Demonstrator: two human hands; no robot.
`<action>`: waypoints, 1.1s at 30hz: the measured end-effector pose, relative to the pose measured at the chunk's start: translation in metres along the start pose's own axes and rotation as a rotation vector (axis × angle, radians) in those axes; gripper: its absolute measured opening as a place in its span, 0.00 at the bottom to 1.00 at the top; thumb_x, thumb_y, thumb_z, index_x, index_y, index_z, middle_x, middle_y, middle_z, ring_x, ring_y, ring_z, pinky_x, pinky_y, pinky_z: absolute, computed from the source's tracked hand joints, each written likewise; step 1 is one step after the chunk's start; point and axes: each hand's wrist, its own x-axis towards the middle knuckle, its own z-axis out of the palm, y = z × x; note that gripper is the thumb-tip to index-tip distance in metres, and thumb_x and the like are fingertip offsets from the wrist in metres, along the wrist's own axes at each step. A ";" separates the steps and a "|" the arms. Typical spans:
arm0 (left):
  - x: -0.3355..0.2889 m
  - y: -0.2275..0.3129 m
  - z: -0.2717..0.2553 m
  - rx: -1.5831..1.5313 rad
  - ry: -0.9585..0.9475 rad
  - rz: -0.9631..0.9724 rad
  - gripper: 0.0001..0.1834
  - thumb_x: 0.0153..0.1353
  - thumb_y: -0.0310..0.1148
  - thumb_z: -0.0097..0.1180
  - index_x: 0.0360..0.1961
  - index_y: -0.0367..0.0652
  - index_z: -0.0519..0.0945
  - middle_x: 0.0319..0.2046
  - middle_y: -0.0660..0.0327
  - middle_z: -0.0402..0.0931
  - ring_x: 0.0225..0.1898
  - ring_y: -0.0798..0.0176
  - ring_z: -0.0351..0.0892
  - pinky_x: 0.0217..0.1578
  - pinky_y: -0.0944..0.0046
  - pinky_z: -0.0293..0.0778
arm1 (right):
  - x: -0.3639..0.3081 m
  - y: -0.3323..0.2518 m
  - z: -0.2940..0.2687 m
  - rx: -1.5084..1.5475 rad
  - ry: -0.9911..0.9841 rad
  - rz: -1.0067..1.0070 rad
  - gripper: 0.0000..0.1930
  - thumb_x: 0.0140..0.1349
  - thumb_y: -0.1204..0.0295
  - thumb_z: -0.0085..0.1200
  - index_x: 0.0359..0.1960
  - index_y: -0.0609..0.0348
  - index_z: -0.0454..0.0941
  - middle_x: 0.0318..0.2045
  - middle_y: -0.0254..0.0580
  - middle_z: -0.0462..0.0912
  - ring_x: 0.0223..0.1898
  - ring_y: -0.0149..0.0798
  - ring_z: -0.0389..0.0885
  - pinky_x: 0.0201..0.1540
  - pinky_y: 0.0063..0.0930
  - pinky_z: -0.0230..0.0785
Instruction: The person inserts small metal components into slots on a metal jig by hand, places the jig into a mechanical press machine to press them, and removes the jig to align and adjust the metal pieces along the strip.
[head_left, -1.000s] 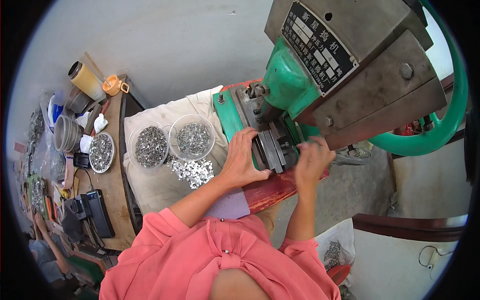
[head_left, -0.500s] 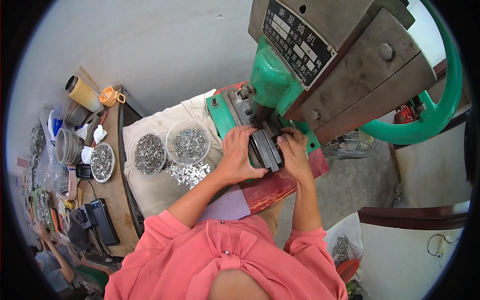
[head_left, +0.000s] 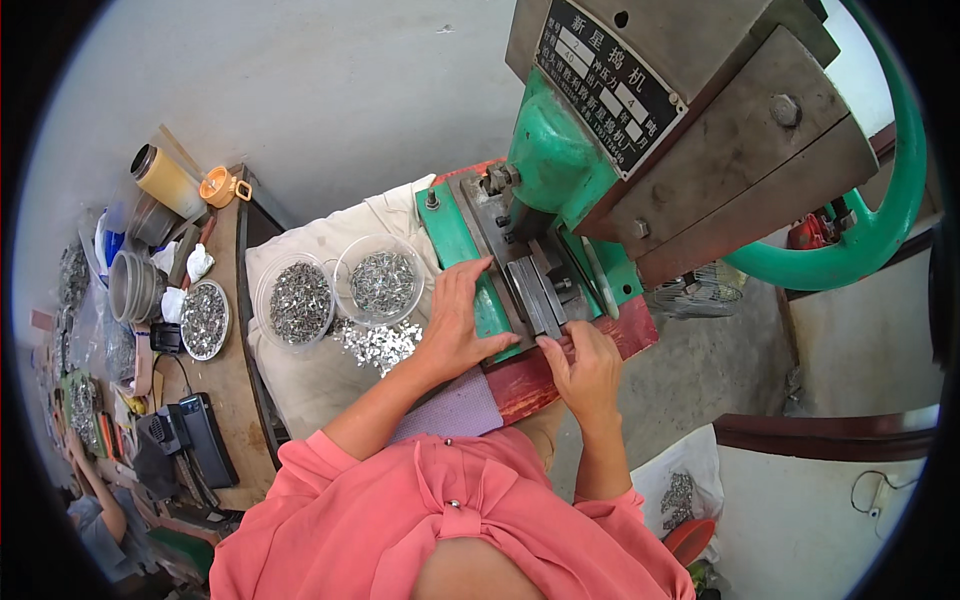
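In the head view, my right hand has moved from the right flank of the metal block to its near end, at the front of the press. My left hand has shifted a little leftward, away from the block. The block sits low on the press, just in front of its round post. My right fingers are bent, with the thumb close to them, at the block's end; whether they pinch something small I cannot tell. My left hand is spread wide, thumb well apart from fingers, over the left edge of the press's base, with nothing seen in its grip. Left of the press, two clear tubs of small metal parts stand beside a loose heap of shiny pieces on a pale cloth.
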 end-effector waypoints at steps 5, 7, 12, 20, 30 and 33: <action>-0.015 0.010 -0.007 -0.082 0.032 -0.048 0.39 0.46 0.30 0.72 0.60 0.37 0.68 0.53 0.48 0.70 0.59 0.44 0.68 0.60 0.52 0.64 | -0.008 0.000 0.002 -0.225 0.041 -0.154 0.12 0.59 0.63 0.63 0.29 0.57 0.75 0.21 0.40 0.76 0.23 0.47 0.74 0.27 0.38 0.64; -0.021 0.014 -0.011 -0.202 -0.008 -0.098 0.34 0.48 0.28 0.70 0.57 0.36 0.71 0.51 0.50 0.71 0.55 0.48 0.71 0.57 0.55 0.68 | -0.017 0.001 -0.001 -0.246 0.064 -0.165 0.11 0.59 0.64 0.62 0.29 0.57 0.76 0.21 0.40 0.75 0.22 0.46 0.74 0.26 0.37 0.64; -0.036 0.017 -0.007 -0.620 -0.151 -0.285 0.21 0.57 0.23 0.65 0.52 0.36 0.76 0.52 0.56 0.72 0.51 0.62 0.76 0.53 0.63 0.74 | -0.056 0.000 -0.018 -0.209 0.202 -0.157 0.10 0.61 0.65 0.60 0.32 0.59 0.79 0.21 0.38 0.75 0.20 0.44 0.72 0.24 0.36 0.63; -0.049 0.033 -0.033 -1.133 -0.453 -0.394 0.33 0.61 0.20 0.62 0.67 0.37 0.65 0.63 0.52 0.67 0.55 0.63 0.75 0.57 0.63 0.73 | -0.096 -0.030 -0.033 0.073 0.098 -0.132 0.12 0.64 0.63 0.58 0.33 0.61 0.80 0.25 0.42 0.80 0.25 0.44 0.79 0.28 0.33 0.68; -0.163 0.005 -0.084 -1.044 -0.019 -0.755 0.15 0.63 0.18 0.59 0.52 0.32 0.78 0.45 0.58 0.82 0.45 0.71 0.81 0.47 0.71 0.78 | -0.067 -0.061 0.051 0.365 -0.441 -0.168 0.07 0.60 0.71 0.57 0.37 0.61 0.80 0.31 0.43 0.81 0.34 0.49 0.78 0.42 0.38 0.65; -0.194 0.008 -0.086 -0.988 0.195 -0.822 0.15 0.63 0.18 0.59 0.52 0.33 0.78 0.43 0.58 0.82 0.44 0.71 0.81 0.45 0.71 0.79 | -0.059 -0.080 0.069 0.369 -0.488 -0.178 0.08 0.58 0.72 0.61 0.39 0.59 0.81 0.33 0.42 0.81 0.37 0.47 0.78 0.44 0.37 0.64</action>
